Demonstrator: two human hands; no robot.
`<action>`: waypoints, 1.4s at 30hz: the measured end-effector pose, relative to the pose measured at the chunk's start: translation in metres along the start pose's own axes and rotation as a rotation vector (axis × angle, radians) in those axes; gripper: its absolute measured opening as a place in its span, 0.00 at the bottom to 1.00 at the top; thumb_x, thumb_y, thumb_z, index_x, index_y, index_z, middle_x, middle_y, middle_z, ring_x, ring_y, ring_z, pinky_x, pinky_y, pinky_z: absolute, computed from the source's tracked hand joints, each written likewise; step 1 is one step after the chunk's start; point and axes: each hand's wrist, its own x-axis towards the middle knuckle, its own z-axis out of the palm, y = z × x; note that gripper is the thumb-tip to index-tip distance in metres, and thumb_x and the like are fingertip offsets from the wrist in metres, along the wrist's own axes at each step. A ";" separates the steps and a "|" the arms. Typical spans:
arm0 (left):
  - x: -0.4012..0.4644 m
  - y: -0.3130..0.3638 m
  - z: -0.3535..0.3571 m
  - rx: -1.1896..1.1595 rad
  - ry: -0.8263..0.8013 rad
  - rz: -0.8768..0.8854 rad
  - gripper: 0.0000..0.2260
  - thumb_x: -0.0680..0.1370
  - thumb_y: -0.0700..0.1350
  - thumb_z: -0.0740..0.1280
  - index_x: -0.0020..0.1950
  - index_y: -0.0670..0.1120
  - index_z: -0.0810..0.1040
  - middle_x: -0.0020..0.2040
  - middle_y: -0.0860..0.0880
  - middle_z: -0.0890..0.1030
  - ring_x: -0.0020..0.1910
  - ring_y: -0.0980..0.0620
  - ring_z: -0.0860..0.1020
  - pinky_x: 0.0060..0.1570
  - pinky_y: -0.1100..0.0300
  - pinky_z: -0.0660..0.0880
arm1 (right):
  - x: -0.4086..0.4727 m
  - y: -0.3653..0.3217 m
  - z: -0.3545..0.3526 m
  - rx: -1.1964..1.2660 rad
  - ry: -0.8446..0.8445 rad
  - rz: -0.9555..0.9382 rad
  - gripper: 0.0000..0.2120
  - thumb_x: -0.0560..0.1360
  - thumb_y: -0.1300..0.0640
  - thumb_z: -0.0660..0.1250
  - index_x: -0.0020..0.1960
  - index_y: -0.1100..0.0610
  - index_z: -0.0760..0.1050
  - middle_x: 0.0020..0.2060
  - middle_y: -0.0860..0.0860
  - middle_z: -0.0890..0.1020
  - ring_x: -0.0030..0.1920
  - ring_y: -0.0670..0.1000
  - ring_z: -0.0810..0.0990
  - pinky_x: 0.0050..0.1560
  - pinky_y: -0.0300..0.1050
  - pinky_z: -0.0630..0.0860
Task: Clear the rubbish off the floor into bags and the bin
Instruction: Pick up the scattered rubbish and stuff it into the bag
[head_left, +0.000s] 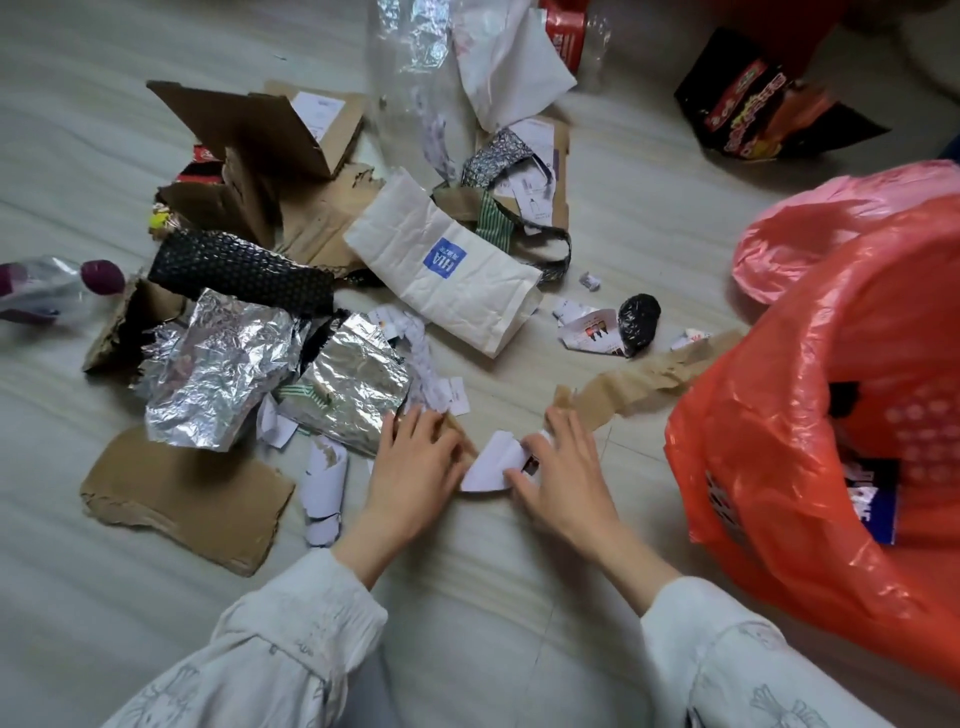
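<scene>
Pale floor (597, 218) lies strewn with torn cardboard, foil and paper. Between them, my left hand (415, 467) and right hand (563, 467) pinch white paper scraps (491, 462). Beside me, the orange-bagged bin (810, 415) holds wrappers.

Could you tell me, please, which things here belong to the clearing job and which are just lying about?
Job: white paper scrap between left hand and right hand; foil; cardboard; orange bag.
Lying about: nothing certain; all else looks like rubbish too.
</scene>
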 end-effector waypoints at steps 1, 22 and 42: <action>-0.003 0.000 0.002 -0.012 0.014 -0.004 0.13 0.70 0.54 0.60 0.43 0.48 0.79 0.48 0.45 0.79 0.51 0.41 0.78 0.57 0.45 0.71 | -0.001 -0.002 -0.003 0.002 0.002 0.009 0.20 0.72 0.43 0.62 0.53 0.58 0.76 0.68 0.59 0.67 0.72 0.61 0.60 0.70 0.57 0.59; -0.020 0.005 0.018 0.029 0.138 0.019 0.32 0.56 0.45 0.78 0.57 0.47 0.71 0.44 0.48 0.78 0.40 0.45 0.77 0.35 0.55 0.74 | -0.007 -0.033 -0.002 0.048 -0.053 0.062 0.31 0.73 0.56 0.67 0.72 0.58 0.57 0.66 0.55 0.65 0.63 0.58 0.64 0.64 0.47 0.64; -0.054 0.025 -0.083 0.001 0.421 0.084 0.26 0.59 0.30 0.73 0.50 0.48 0.70 0.40 0.45 0.74 0.35 0.44 0.75 0.24 0.55 0.65 | -0.046 -0.066 -0.102 0.037 0.194 -0.116 0.18 0.72 0.69 0.60 0.60 0.60 0.69 0.58 0.55 0.73 0.62 0.56 0.69 0.56 0.48 0.68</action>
